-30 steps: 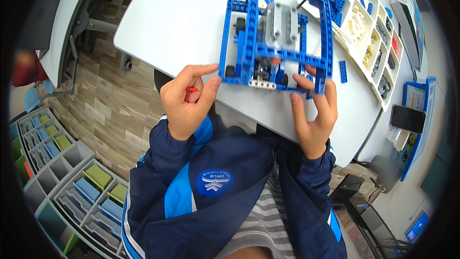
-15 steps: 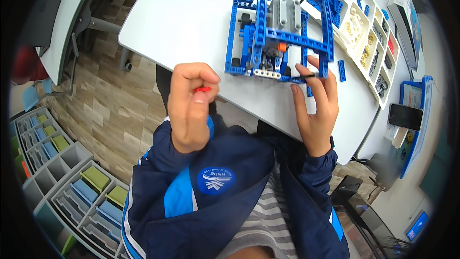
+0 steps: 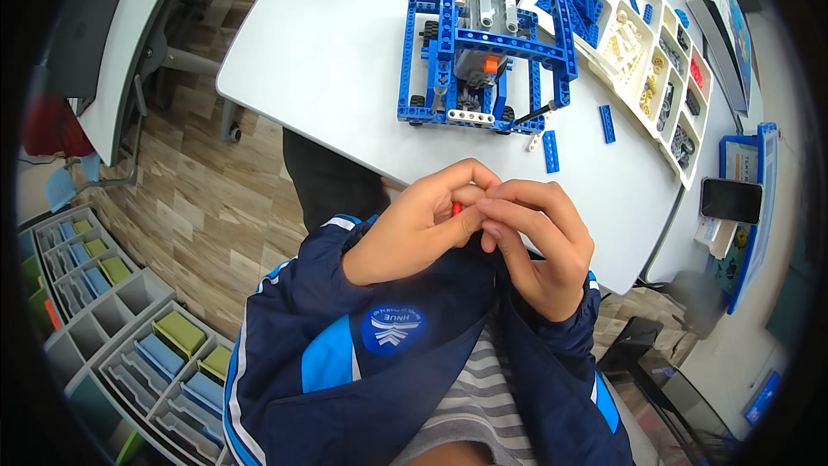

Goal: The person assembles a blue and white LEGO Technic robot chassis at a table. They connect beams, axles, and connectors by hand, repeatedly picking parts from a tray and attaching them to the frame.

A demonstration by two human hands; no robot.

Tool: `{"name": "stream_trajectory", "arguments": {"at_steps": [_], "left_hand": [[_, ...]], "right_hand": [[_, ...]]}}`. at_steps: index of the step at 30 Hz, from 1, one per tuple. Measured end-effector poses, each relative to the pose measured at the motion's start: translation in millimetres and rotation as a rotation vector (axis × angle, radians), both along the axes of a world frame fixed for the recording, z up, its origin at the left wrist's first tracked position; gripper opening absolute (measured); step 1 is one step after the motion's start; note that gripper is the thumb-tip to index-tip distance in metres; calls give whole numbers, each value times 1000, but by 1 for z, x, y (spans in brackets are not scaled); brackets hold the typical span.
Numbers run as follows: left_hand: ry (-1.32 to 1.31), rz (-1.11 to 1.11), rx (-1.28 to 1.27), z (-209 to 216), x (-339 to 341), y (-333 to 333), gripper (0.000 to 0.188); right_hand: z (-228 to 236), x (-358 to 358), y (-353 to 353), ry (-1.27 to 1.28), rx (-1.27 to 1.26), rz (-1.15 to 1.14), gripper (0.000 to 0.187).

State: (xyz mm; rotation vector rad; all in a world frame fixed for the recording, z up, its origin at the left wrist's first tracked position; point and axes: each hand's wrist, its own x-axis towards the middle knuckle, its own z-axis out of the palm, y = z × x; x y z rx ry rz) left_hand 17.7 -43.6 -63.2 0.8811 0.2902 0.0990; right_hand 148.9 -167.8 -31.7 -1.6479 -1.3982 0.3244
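In front of my jacket my two hands meet at the fingertips. My left hand [image 3: 423, 229] is closed around a small red building piece [image 3: 457, 207], of which only a bit shows between the fingers. Its exact kind is hidden. My right hand [image 3: 548, 250] has its fingers pinched together against my left fingertips; whatever they hold is covered. Beyond them on the table stands a blue brick-built model [image 3: 504, 41] with a tall frame, a grey motor block [image 3: 489, 10], an orange switch piece [image 3: 491, 64] and black wheels.
Two loose blue plates [image 3: 551, 151] lie right of the model's near edge. A white sorting tray [image 3: 611, 69] with many small parts fills the table's right side. A black phone [image 3: 730, 201] rests beyond it. Grey drawer organisers [image 3: 129, 293] stand at lower left.
My right hand has left the model's lower right corner and come down to my left hand. My left hand has shifted right with the red piece, so both now touch.
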Motion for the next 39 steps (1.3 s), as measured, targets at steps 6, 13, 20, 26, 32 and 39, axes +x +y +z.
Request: {"name": "stream_trajectory", "arguments": {"at_steps": [6, 13, 20, 26, 32, 39], "left_hand": [[58, 40, -70, -5, 11, -12, 16], [19, -24, -9, -7, 39, -17, 23], [-14, 66, 138, -19, 51, -23, 31], [-25, 245, 676, -31, 64, -36, 32], [68, 340, 700, -30, 67, -40, 28], [49, 408, 860, -28, 69, -37, 25]], "right_hand": [[-6, 4, -6, 173, -69, -83, 38], [-19, 22, -20, 62, 55, -251, 36], [-32, 36, -39, 481, 112, -583, 22], [-54, 54, -33, 279, 35, -585, 19], [-64, 59, -35, 281, 46, -550, 21], [-63, 58, -36, 359, 48, -516, 22]]}}
